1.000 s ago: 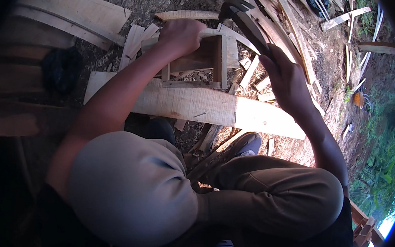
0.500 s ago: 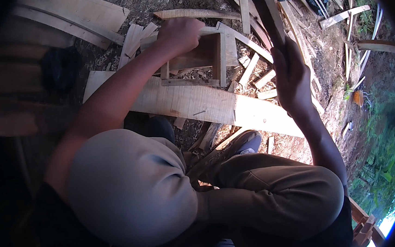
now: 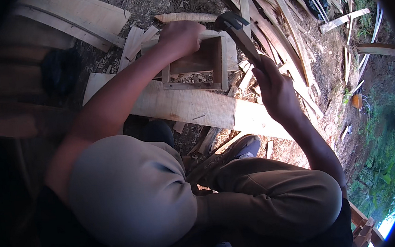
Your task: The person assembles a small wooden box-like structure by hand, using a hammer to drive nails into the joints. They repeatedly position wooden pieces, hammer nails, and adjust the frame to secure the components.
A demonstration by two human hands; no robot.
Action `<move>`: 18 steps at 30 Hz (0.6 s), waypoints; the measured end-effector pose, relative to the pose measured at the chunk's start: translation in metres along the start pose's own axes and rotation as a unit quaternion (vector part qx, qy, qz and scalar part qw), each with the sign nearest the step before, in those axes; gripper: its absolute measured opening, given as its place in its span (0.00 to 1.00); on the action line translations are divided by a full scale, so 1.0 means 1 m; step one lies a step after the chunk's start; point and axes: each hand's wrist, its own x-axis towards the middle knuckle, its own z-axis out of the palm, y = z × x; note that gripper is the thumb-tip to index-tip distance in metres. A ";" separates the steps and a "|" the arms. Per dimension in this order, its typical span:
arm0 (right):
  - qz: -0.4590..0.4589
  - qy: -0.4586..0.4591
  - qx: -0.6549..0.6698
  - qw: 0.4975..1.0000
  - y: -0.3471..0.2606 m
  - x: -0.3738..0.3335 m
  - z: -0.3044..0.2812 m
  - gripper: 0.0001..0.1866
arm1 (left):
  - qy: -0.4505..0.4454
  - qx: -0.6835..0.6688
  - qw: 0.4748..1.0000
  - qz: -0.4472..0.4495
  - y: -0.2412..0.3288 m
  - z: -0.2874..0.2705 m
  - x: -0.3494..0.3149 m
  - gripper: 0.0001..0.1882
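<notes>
A small open wooden box frame [image 3: 222, 65] stands on a long pale plank [image 3: 182, 104] in front of me. At its far left corner my left hand [image 3: 181, 37] is closed, gripping the frame's far side; the fingertips are partly hidden. My right hand [image 3: 277, 89] is wrapped round the handle of a hammer [image 3: 248, 44]. The hammer is raised, its dark head just beyond and right of the frame's far right corner, apart from it. On the plank, nearer to me, lies a loose nail [image 3: 199, 117].
Wide boards [image 3: 73, 22] lie at the far left. Long strips of wood [image 3: 287, 28] are heaped at the far right, with offcuts and shavings over the ground. My bent knees and a shoe [image 3: 247, 146] are close to the plank's near edge. Green plants [image 3: 381, 164] grow at the right.
My right hand has brought the hammer leftward, and its head has come down closer to the box frame. My left hand stays on the frame, nearly unmoved.
</notes>
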 end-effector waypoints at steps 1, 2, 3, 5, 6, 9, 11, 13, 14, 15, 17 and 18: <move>-0.006 0.025 0.019 0.999 -0.013 0.002 -0.004 0.17 | -0.018 0.011 1.000 -0.010 -0.001 -0.002 -0.007 0.17; -0.006 0.042 0.034 0.999 -0.018 -0.001 -0.004 0.17 | -0.037 0.021 0.999 -0.020 -0.002 -0.005 -0.012 0.17; -0.007 0.070 0.039 0.997 -0.021 0.001 -0.009 0.17 | -0.045 0.030 0.998 -0.020 -0.002 -0.009 -0.008 0.17; 0.000 0.078 0.042 0.996 -0.028 0.011 -0.016 0.17 | -0.041 0.028 0.998 -0.024 -0.006 -0.011 -0.009 0.17; -0.006 0.082 0.034 0.996 -0.023 0.013 -0.016 0.16 | -0.038 0.024 0.999 -0.017 -0.005 -0.010 -0.007 0.17; 0.093 0.022 0.021 0.995 -0.017 0.014 -0.013 0.16 | -0.014 0.001 1.000 -0.010 0.000 -0.004 -0.006 0.14; 0.104 0.012 0.034 0.994 -0.005 0.013 -0.005 0.17 | 0.011 -0.009 1.000 -0.017 -0.002 -0.003 -0.008 0.14; 0.119 -0.001 0.033 0.992 0.000 0.013 -0.003 0.17 | 0.037 -0.016 0.999 -0.024 0.000 -0.003 -0.011 0.18; 0.114 0.002 0.034 0.993 -0.001 0.013 -0.003 0.17 | 0.020 -0.017 0.999 -0.033 0.000 -0.004 -0.012 0.18; 0.109 0.005 0.034 0.993 -0.001 0.013 -0.003 0.17 | 0.003 -0.018 0.999 -0.041 0.004 -0.012 -0.012 0.19; 0.118 -0.009 0.030 0.993 -0.004 0.014 -0.005 0.17 | -0.017 -0.022 0.999 -0.044 0.006 -0.014 -0.012 0.19; 0.128 -0.027 0.028 0.991 -0.008 0.018 -0.009 0.17 | -0.018 -0.024 0.999 -0.042 0.004 -0.015 -0.011 0.19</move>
